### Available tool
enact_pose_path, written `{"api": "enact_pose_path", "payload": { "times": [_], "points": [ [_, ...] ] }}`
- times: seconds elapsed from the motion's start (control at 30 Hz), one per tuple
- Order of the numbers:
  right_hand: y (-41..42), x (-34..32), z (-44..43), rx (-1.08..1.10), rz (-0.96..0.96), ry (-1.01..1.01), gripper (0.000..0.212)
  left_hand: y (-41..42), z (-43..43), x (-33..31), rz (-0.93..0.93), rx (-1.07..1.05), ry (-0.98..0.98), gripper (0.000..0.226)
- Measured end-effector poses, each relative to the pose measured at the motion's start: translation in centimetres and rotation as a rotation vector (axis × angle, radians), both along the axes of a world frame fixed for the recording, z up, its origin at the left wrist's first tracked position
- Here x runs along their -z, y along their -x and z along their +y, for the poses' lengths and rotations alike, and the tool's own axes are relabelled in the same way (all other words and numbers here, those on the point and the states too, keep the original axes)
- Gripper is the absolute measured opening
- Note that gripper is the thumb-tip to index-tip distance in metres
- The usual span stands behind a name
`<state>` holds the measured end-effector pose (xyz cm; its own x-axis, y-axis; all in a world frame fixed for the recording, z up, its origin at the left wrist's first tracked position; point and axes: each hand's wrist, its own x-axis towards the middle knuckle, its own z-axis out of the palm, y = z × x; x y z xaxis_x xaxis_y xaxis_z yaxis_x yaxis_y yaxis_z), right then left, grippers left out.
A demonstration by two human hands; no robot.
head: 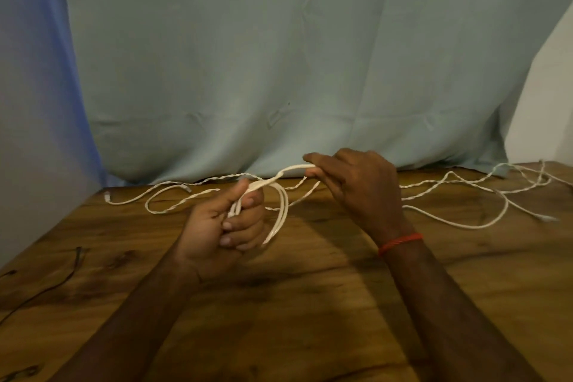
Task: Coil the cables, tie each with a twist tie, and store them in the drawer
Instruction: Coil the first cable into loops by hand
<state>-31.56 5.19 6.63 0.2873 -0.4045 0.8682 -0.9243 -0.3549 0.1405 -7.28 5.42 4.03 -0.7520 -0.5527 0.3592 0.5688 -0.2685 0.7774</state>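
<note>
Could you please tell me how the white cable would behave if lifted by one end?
Probably floppy: the white cable droops in loops from the left hand. Likely light: the right hand lifts a strand with its fingertips. Loose lengths trailing on the table may drag and tangle.

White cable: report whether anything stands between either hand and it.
Nothing visible does. The left hand grips coiled loops of the thin white cable, the right hand pinches the next loop, and the slack lies across the wooden table. No drawer in view.
</note>
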Motion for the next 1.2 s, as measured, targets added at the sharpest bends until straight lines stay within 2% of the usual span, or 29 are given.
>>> {"api": "enact_pose_path", "payload": {
  "times": [0.17,0.23,0.33,0.47,0.57,0.8,0.9,0.97,1.03,1.1,1.17,1.2],
  "points": [
    [1.3,1.1,-1.2,-0.003,-0.077,-0.087,0.039,-0.4,-0.2,-0.3,0.232,0.052,-0.131,0.042],
    [1.1,1.2,-1.5,-0.039,-0.098,-0.183,0.039,-0.9,-0.7,-0.6,0.277,0.034,-0.175,0.048],
    [-0.5,1.4,-1.5,-0.067,-0.009,-0.386,0.036,-1.6,-0.8,-1.2,0.264,-0.098,-0.239,0.051],
    [-2.9,1.6,-0.5,-0.11,0.149,-0.531,0.033,-1.8,-0.4,-2.4,0.3,-0.176,-0.314,0.041],
    [-4.6,1.1,1.0,-0.155,0.223,-0.647,0.033,-1.7,0.0,-2.5,0.303,-0.389,-0.217,0.039],
    [-7.8,1.0,2.9,-0.172,0.38,-0.721,0.024,-1.2,-0.2,-2.5,0.221,-0.621,-0.141,0.031],
    [-8.0,0.8,3.6,-0.172,0.417,-0.684,0.023,-0.7,-0.6,-2.0,0.124,-0.767,-0.022,0.023],
    [-8.1,0.8,4.1,-0.2,0.454,-0.641,0.021,-0.4,-0.4,-1.5,-0.06,-0.918,0.153,0.026],
    [-8.2,0.9,4.8,-0.271,0.485,-0.616,0.018,-0.2,0.0,-0.8,-0.365,-1.047,0.516,0.035],
    [-8.4,0.6,5.2,-0.354,0.49,-0.633,0.012,0.0,0.1,0.1,-0.668,-1.056,0.887,0.045],
    [-8.2,0.0,5.0,-0.397,0.426,-0.725,0.012,0.2,0.3,0.6,-0.827,-1.023,1.087,0.05],
    [-8.0,-0.4,4.9,-0.388,0.408,-0.766,0.014,0.4,0.5,0.6,-0.847,-1.011,1.148,0.05]
  ]
}}
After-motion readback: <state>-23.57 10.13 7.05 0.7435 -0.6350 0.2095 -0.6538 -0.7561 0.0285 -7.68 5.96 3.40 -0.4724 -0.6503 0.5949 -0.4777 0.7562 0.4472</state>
